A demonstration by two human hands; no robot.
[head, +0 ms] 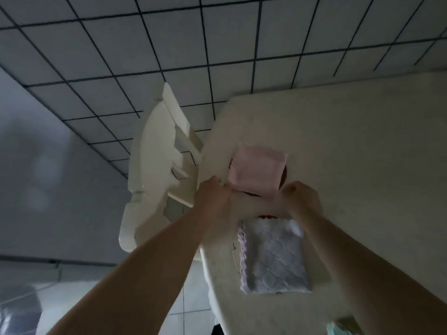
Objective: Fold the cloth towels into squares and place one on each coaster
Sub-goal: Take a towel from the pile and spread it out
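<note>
On the cream desk [362, 141], a folded pink towel [257, 169] covers a dark coaster [283, 178]. Both hands, left hand [212, 197] and right hand [302, 197], pinch its near corners with closed fingers. Nearer, a lavender quilted towel [273, 257] lies folded over a red-edged coaster [267, 216].

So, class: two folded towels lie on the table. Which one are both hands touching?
The pink towel, the farther one: the left hand and right hand meet its near corners. The white quilted towel lies untouched, nearer.
</note>
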